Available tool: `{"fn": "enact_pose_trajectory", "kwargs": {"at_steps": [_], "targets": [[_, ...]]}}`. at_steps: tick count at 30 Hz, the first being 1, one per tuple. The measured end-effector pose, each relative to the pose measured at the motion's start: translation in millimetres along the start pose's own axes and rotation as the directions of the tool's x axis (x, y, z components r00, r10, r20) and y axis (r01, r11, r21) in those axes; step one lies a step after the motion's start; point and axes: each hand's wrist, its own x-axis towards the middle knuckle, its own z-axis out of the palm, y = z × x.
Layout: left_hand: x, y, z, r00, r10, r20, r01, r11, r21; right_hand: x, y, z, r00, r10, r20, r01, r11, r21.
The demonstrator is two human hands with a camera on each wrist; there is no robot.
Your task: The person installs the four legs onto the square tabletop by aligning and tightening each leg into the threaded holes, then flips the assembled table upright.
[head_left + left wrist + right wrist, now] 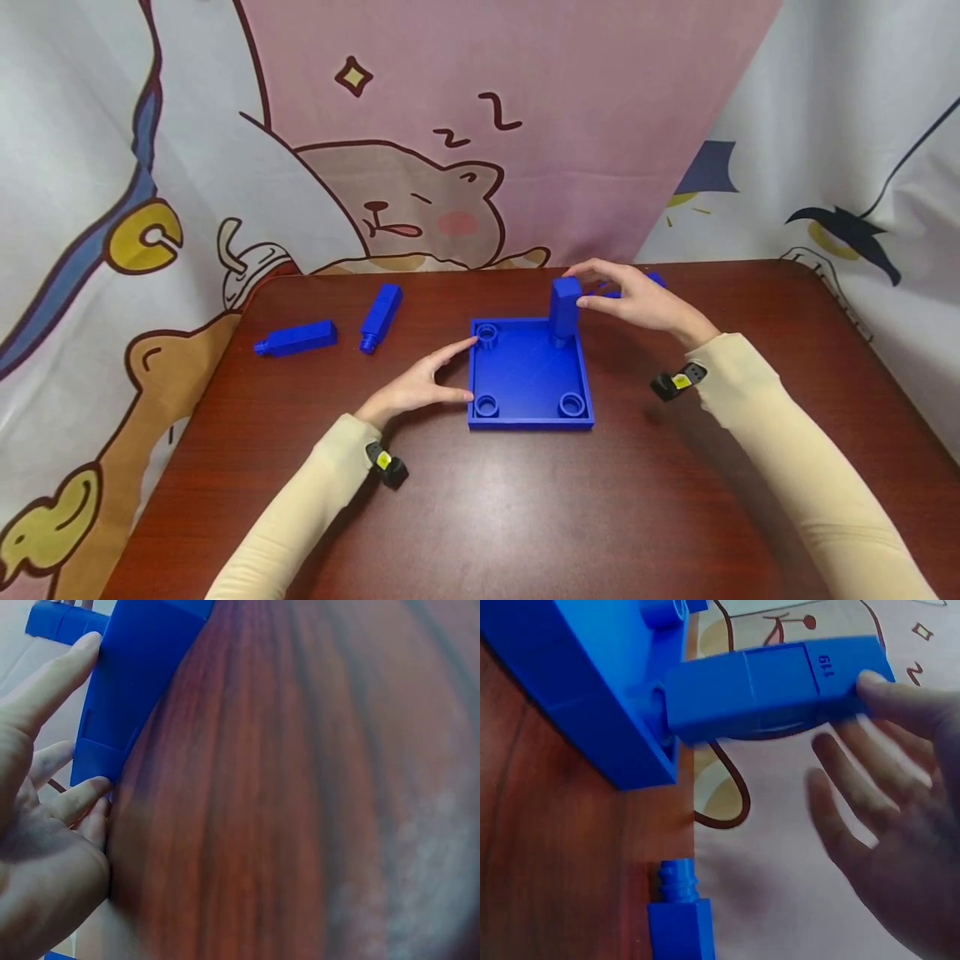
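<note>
A blue square base (528,371) with raised rims and round sockets in its corners lies on the table. One blue leg (564,307) stands upright at its far right corner socket. My right hand (630,296) pinches this leg near its top, thumb on the near side and index finger behind. In the right wrist view, the leg (780,686) bears the number 119, and the other fingers spread away from it. Along the base's left side, my left hand (420,383) touches the rim with thumb and fingers extended. The left wrist view shows its thumb on the base's outer wall (135,675).
Two more blue legs with threaded ends lie on the left, one leg (300,337) nearly crosswise and another leg (381,317) slanted. A further leg (656,279) lies partly hidden behind my right hand. A cartoon-printed curtain (420,200) hangs along the table's far edge.
</note>
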Motion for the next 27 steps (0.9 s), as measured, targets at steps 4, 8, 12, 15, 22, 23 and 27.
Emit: {"fn": "enact_pose_trajectory", "kwargs": {"at_steps": [4,8,12,15,22,23,27], "targets": [[2.7,-11.7,1.5,1.000,0.008,-0.008,-0.008,1.000,0.009,-3.5,-1.0,6.9,0.995,-0.003,-0.099,-0.002,0.998,-0.058],[7.0,-30.1,2.9,1.000,0.026,-0.017,-0.025,0.999,0.031,-6.5,-3.2,11.9,0.990,0.003,-0.138,-0.016,0.995,-0.096],[8.0,-35.6,2.5,0.999,0.030,-0.017,-0.029,0.999,0.038,-6.0,-4.2,10.5,0.994,0.016,-0.106,-0.024,0.997,-0.068],[7.4,-35.5,2.2,1.000,0.021,-0.013,-0.020,0.999,0.039,-4.4,-4.8,3.8,1.000,0.018,0.002,-0.018,0.999,0.037],[6.9,-34.0,2.1,1.000,0.011,-0.013,-0.010,0.999,0.049,0.4,-2.2,-12.8,0.979,-0.057,0.194,0.004,0.964,0.266],[7.0,-34.3,2.4,1.000,0.010,-0.013,-0.009,0.999,0.051,1.2,-1.4,-13.5,0.977,-0.060,0.202,0.002,0.962,0.272],[6.6,-32.9,3.7,1.000,0.019,-0.015,-0.019,0.999,0.049,2.8,1.9,-13.8,0.974,-0.040,0.222,-0.025,0.959,0.283]]}}
